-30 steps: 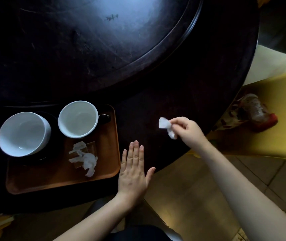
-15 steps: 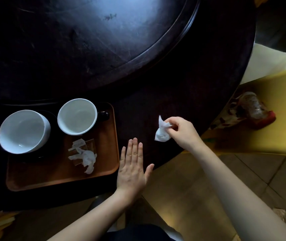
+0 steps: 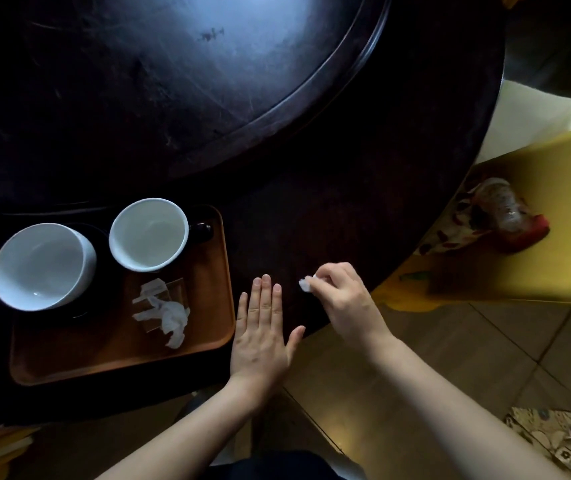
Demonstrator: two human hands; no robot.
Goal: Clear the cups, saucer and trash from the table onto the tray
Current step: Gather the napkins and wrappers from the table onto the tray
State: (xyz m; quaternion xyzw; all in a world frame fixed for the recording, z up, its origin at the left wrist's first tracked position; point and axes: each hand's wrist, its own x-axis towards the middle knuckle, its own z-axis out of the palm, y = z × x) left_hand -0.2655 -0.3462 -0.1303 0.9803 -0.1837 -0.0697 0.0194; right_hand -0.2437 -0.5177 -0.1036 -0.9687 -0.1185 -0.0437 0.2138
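While the dark round table [image 3: 346,174] is filling most of the view, the orange tray [image 3: 114,355] is carrying two white cups [image 3: 43,266] and crumpled trash [image 3: 169,315]; the left hand [image 3: 260,337] is lying flat, fingers together, beside it, and the right hand [image 3: 343,299] is pinching a small white paper scrap [image 3: 305,285] just over the tabletop.

Your tray [image 3: 208,344] sits on the table [image 3: 312,209] at your left.
On it two cups [image 3: 45,268] [image 3: 149,233] stand side by side at the back, crumpled trash [image 3: 169,315] in front of them; your left hand [image 3: 260,337] lies just right of the tray.
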